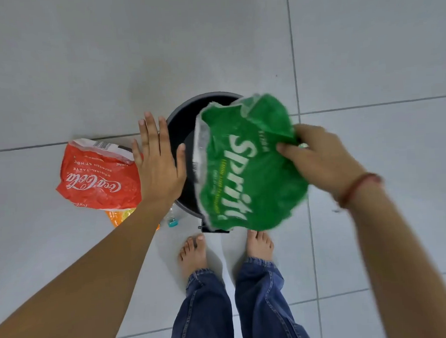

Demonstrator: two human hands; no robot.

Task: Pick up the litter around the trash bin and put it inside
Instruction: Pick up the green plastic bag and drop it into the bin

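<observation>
A dark round trash bin (181, 124) stands on the floor just ahead of my bare feet. My right hand (318, 157) grips the right edge of a crumpled green Sprite wrapper (243, 172), which hangs over the bin's opening and hides most of it. My left hand (157, 162) is flat with fingers spread, holding nothing, over the bin's left rim. A red Coca-Cola wrapper (97, 179) lies on the floor left of the bin. Beneath it an orange wrapper (116, 217) peeks out. A small clear bottle with a teal cap (171, 220) lies by the bin's base.
The floor is pale grey tile with dark grout lines (293, 47). My feet (193, 254) stand close to the bin's near side, in blue jeans. The bin's pedal (207, 228) juts toward my feet.
</observation>
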